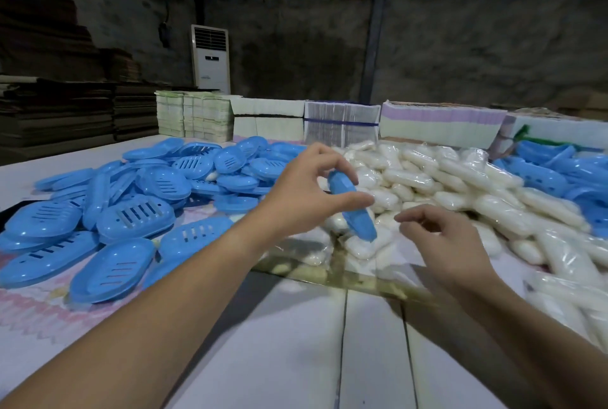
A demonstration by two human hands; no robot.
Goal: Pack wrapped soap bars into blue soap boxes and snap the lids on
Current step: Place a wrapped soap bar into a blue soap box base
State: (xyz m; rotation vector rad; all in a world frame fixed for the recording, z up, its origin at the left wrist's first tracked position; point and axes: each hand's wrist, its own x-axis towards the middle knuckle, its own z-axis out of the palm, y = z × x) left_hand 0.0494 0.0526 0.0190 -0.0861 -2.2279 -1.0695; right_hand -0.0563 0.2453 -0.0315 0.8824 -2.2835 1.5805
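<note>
Two hands mid-table, left hand pinching blue soap box, right hand loosely open, empty.

Two bare hands are in view: the left hand and the right hand. One blue soap box sits edge-on in the left hand. Left of that box lies one heap of blue box parts, too many and too overlapped to count; a second blue heap lies far right of it. Behind and right of the box spreads one pile of wrapped soap bars, also uncountable. Beyond the box stand roughly five stacks of flat cartons and one white floor unit.
</note>
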